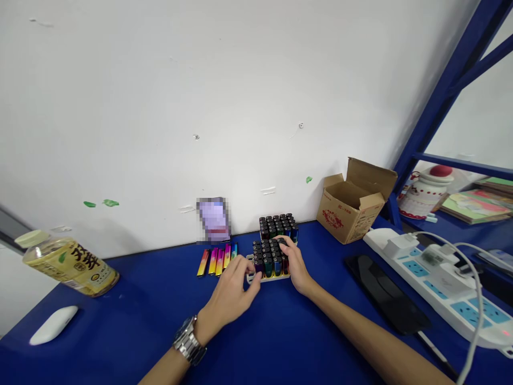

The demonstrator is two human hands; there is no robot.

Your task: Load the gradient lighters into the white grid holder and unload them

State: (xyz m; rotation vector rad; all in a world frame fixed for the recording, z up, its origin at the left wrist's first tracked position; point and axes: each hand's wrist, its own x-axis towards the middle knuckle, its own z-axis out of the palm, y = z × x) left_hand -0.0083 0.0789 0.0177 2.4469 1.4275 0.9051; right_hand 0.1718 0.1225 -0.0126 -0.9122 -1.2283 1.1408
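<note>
A pale plastic tray packed with upright, glossy, dark metallic-coloured lighters with black tops is seen just below the centre of the frame, on a deep-blue tabletop. Its left end is flanked by the left hand, whose thumb and forefinger are parted and curved; whether a lighter is pinched there cannot be told. The right side is covered by the right hand, its fingers bent over the black tops; how firmly they are pressed cannot be told. A second block of black-topped lighters is placed behind, and yellow-pink lighters are laid to the left. Each lighter is judged light, stiff and slippery, best taken by its upper body; the loaded tray is probably best supported at both ends, since its contents may be tipped.
</note>
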